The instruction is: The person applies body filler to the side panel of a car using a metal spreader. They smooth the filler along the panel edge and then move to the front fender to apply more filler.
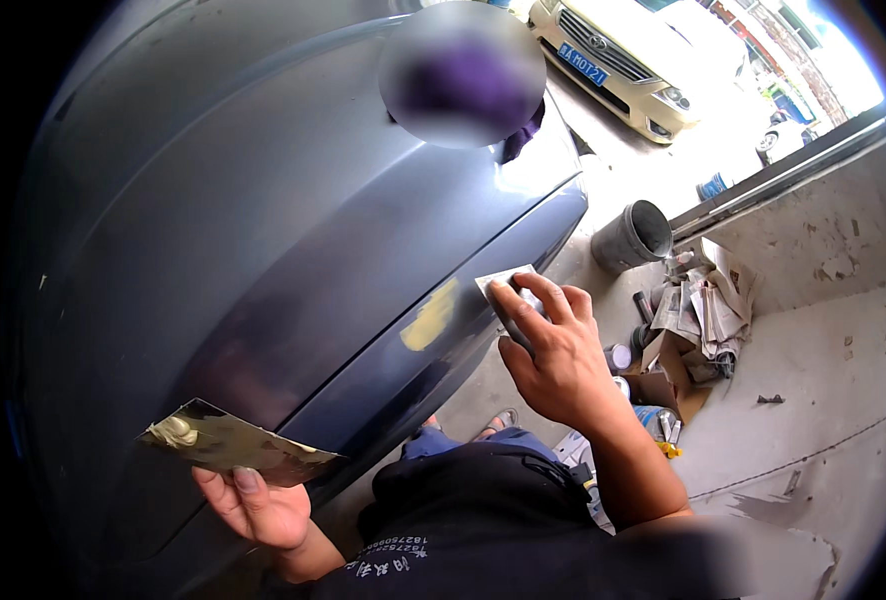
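My left hand (263, 508) grips the lower edge of a flat, smeared mixing board (253, 445), thumb on top. A pale yellow lump of putty (173, 432) sits at the board's left end. In my right hand (568, 365) is a thin, light-coloured putty spreader (501, 282), pinched between thumb and fingers. Its edge is by the dark blue car body (333, 230); whether it touches the paint I cannot tell. Left of the spreader, a yellowish putty patch (430, 316) covers part of the panel below a long seam.
A grey bucket (615, 245) stands on the floor beyond the car's corner. Crumpled papers (708, 305), a cardboard box (678, 375) and cans (618, 357) lie along the wall (813, 370) at right. A beige car (613, 60) is parked outside. Something purple (525, 130), partly blurred, is by the car's far side.
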`<act>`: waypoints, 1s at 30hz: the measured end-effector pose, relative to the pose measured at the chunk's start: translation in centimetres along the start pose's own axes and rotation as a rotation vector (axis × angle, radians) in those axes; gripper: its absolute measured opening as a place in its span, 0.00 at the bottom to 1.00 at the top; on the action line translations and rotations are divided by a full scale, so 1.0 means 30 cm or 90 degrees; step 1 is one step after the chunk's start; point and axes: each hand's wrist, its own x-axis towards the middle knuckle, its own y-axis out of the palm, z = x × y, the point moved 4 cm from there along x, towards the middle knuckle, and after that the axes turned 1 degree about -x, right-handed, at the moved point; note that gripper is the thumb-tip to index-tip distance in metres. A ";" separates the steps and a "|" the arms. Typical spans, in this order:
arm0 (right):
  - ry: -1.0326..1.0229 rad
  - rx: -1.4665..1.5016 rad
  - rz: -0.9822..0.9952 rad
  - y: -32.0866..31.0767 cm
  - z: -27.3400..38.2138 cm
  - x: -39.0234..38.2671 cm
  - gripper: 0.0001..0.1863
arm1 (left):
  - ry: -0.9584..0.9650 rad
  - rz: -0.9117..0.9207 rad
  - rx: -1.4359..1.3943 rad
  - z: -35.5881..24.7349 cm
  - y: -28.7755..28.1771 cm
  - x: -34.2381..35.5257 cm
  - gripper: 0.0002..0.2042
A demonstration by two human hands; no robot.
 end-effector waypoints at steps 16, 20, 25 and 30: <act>-0.101 -0.062 0.008 0.038 0.164 0.003 0.30 | -0.046 0.046 0.049 -0.011 0.015 -0.004 0.26; -0.103 -0.046 0.009 0.066 0.184 -0.045 0.32 | -0.044 0.064 0.045 -0.010 0.016 -0.002 0.26; -0.115 0.013 0.053 0.040 0.168 -0.086 0.31 | -0.036 0.058 0.057 -0.007 0.004 0.006 0.25; -0.025 0.028 -0.022 -0.012 0.052 0.005 0.25 | -0.007 0.070 0.042 -0.019 0.035 0.017 0.19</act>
